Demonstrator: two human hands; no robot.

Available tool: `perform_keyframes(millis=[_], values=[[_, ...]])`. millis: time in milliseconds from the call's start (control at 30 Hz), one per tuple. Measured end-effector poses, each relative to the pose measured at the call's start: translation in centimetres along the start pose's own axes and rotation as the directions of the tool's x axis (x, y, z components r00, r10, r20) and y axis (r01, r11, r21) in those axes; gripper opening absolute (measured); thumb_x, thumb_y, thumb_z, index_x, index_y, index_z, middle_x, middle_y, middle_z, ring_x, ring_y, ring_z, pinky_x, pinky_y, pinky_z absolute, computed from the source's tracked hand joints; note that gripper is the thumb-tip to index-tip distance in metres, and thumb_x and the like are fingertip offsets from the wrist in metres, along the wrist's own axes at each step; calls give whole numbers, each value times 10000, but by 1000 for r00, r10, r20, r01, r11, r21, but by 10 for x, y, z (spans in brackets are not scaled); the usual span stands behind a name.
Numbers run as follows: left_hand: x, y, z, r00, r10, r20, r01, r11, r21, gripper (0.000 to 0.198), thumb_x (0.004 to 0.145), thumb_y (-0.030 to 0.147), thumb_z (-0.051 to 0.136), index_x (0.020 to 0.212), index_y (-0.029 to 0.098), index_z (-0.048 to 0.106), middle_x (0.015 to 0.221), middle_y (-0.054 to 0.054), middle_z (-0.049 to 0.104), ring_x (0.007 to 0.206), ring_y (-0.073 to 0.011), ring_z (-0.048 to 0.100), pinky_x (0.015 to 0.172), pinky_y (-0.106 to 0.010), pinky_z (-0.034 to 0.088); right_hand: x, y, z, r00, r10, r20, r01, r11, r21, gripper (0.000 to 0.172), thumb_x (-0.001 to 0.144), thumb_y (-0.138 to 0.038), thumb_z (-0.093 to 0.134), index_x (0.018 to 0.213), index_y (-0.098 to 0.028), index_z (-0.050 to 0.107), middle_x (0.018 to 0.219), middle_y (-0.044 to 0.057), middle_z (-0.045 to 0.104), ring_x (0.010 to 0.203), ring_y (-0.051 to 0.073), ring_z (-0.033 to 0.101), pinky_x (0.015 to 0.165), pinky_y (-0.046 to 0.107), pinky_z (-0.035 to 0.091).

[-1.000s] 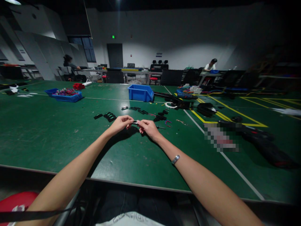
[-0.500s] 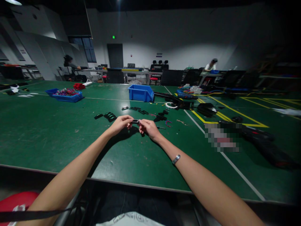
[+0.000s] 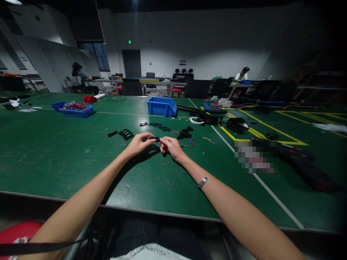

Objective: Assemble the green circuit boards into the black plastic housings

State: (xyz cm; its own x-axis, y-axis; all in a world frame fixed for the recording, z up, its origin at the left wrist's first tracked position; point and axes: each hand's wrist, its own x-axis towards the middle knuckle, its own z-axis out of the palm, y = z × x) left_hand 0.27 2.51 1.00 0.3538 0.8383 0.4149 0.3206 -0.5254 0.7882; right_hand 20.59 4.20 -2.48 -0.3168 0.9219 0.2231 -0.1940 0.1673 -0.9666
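Note:
Both my arms reach out over a green table [image 3: 67, 155]. My left hand [image 3: 139, 143] and my right hand [image 3: 170, 147] meet just above its surface, fingers pinched together on one small black part [image 3: 156, 138] held between them. Several more small black parts [image 3: 125, 134] lie on the table just beyond my left hand, and others [image 3: 185, 134] lie beyond my right hand, beside short red and blue wire pieces [image 3: 193, 141].
A blue bin [image 3: 161, 106] stands farther back at centre. A blue tray [image 3: 76, 109] of coloured pieces sits at the left. Black tools and cables [image 3: 303, 162] lie at the right, with a roll of white tape [image 3: 197, 121]. People sit at far desks.
My hands stay together on the small black part, with only slight finger shifts. The view has drifted a little.

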Motion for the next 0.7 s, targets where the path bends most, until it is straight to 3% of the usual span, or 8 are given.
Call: perform_keyframes(millis=[333, 700], values=[[-2, 4, -4, 985, 170, 27, -171, 954, 246, 335, 924, 459, 617, 997, 159, 747, 930, -60, 741, 813, -172, 651, 727, -249, 473, -1, -4, 2, 1000, 4, -5, -5, 1000, -15, 326, 802, -439, 675, 646, -174, 569, 503, -56, 478, 438, 123, 573, 396, 214, 393], [-3, 12, -7, 991, 95, 93, -115, 964, 238, 388, 923, 501, 602, 986, 146, 744, 811, -47, 739, 638, -144, 643, 603, -227, 445, -1, -1, 1, 1000, -11, -3, 11, 999, -38, 302, 820, -399, 644, 635, -181, 545, 473, -52, 489, 420, 122, 558, 390, 211, 385]])
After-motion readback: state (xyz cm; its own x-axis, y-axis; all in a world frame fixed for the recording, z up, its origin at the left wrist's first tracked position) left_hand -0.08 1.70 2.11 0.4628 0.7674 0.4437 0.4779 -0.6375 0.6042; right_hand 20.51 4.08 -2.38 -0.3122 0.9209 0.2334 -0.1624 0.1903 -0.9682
